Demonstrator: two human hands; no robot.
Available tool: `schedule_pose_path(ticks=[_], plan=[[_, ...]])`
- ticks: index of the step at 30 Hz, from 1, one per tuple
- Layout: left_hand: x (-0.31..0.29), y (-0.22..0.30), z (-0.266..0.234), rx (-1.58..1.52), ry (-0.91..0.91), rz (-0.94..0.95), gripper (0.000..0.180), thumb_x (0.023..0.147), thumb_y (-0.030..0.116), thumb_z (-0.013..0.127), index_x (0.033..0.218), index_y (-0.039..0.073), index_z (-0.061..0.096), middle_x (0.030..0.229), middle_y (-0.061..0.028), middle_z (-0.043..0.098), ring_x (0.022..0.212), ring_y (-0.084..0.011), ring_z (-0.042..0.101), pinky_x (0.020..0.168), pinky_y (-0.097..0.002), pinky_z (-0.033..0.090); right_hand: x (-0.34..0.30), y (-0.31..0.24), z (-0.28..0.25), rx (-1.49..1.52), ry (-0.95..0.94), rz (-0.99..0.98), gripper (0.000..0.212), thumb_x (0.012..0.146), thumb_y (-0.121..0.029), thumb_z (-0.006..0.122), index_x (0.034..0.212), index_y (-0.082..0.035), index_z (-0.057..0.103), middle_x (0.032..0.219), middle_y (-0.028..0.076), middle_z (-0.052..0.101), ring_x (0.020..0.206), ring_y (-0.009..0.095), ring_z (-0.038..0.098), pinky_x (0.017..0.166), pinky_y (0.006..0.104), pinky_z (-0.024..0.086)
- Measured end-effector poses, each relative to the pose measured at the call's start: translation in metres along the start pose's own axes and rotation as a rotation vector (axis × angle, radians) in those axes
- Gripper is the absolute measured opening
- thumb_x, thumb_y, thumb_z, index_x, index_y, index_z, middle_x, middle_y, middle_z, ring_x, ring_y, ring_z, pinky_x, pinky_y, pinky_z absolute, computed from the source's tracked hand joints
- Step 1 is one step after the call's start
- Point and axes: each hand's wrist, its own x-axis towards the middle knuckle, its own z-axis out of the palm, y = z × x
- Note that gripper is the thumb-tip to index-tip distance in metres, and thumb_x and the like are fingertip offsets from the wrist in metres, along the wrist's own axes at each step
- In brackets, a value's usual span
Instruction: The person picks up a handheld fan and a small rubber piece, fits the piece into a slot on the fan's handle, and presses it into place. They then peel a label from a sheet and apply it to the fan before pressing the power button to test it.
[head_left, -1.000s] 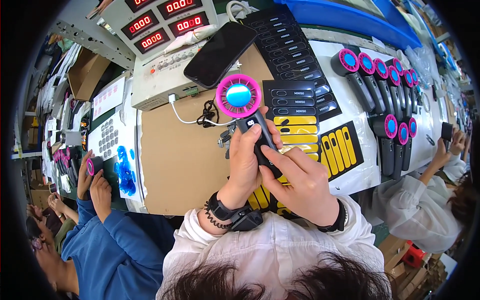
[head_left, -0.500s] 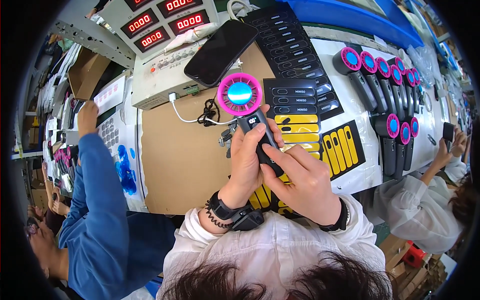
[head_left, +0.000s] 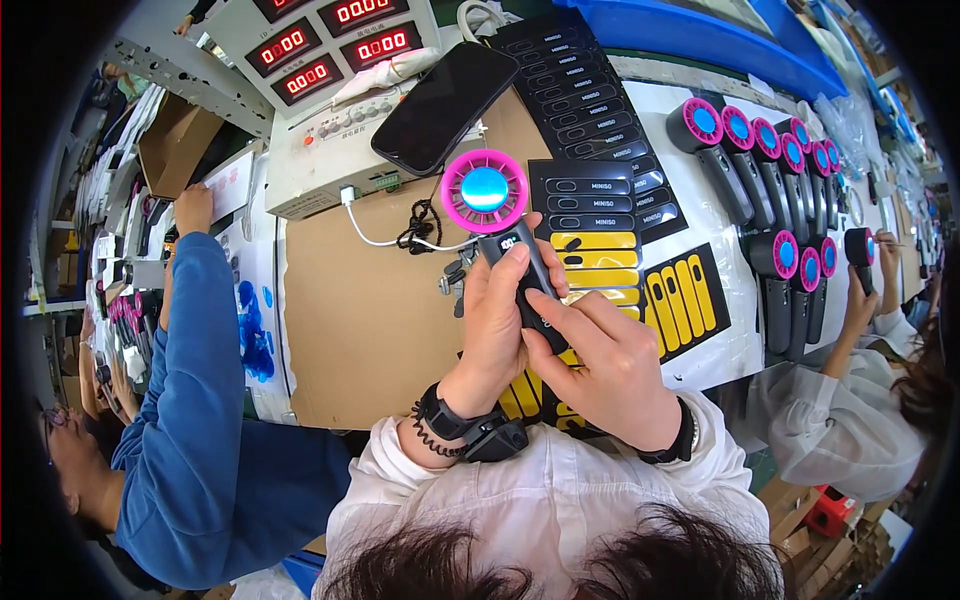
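A handheld fan (head_left: 484,195) with a pink ring, a shiny blue centre and a dark handle stands upright before me. My left hand (head_left: 488,315) is wrapped round the handle, thumb just below its small lit display. My right hand (head_left: 612,362) pinches the lower handle between thumb and fingers; whatever lies under those fingertips is hidden. Right beside the fan lies a sheet of black labels (head_left: 590,204), its nearer part bare yellow backing (head_left: 602,258). A second sheet with yellow strips (head_left: 682,298) is next to it.
A tester box (head_left: 335,160) with red displays stands behind a cardboard sheet (head_left: 340,330). A black phone (head_left: 445,105) leans on it; a white cable (head_left: 372,238) runs out. Several finished-looking fans (head_left: 786,255) lie right. Co-workers flank me: a blue sleeve (head_left: 205,370) left, a white sleeve (head_left: 815,420) right.
The fan has shifted slightly right; both my hands keep their grip. The left co-worker's hand has moved a little. The right co-worker's fan has swung left, showing its blue centre.
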Motion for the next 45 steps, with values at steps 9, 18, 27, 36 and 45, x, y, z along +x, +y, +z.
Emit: schedule_pose_path(ticks=[9,18,27,36,45], plan=[[0.000,0.001,0.000,-0.024,-0.027,-0.006,0.042,0.087,0.017,0.049,0.123,0.000,0.036,0.088,-0.0079,0.052,0.075,-0.0145,0.052,0.065,-0.0260,0.046,0.000,0.001,-0.003,0.025,-0.013,0.006,0.032,0.066,-0.006,0.071,0.098,-0.003,0.063,0.069,0.006,0.053,0.048,0.015,0.051,0.043,0.0264,0.041],[0.000,0.003,-0.005,-0.020,-0.117,-0.016,0.045,0.085,0.011,0.051,0.125,0.001,0.034,0.090,-0.0082,0.053,0.077,-0.0152,0.054,0.067,-0.0272,0.048,0.002,-0.005,-0.014,0.122,-0.102,0.064,0.038,0.065,-0.002,0.070,0.102,-0.003,0.060,0.069,0.005,0.051,0.045,0.010,0.047,0.042,0.0229,0.038],[0.001,0.004,-0.006,-0.002,-0.137,-0.011,0.046,0.085,0.010,0.051,0.126,0.001,0.033,0.091,-0.0083,0.053,0.077,-0.0151,0.054,0.067,-0.0268,0.048,0.002,-0.002,-0.015,0.148,-0.102,0.026,0.038,0.065,-0.001,0.070,0.102,-0.001,0.060,0.071,0.005,0.052,0.045,0.010,0.046,0.042,0.0227,0.038],[0.000,0.000,-0.008,-0.047,-0.156,-0.012,0.047,0.084,0.011,0.051,0.126,0.000,0.034,0.091,-0.0086,0.053,0.078,-0.0151,0.054,0.068,-0.0266,0.048,-0.001,0.001,-0.020,0.199,-0.121,-0.003,0.035,0.064,0.000,0.071,0.098,-0.001,0.062,0.076,0.006,0.055,0.053,0.012,0.053,0.047,0.0221,0.043],[0.002,0.003,-0.010,-0.257,-0.195,-0.121,0.052,0.082,0.025,0.043,0.125,-0.002,0.036,0.092,-0.0119,0.053,0.079,-0.0193,0.055,0.072,-0.0304,0.047,0.001,0.015,-0.025,0.212,-0.153,-0.156,0.032,0.062,-0.002,0.074,0.093,-0.002,0.065,0.080,0.007,0.058,0.067,0.019,0.059,0.054,0.0254,0.048]])
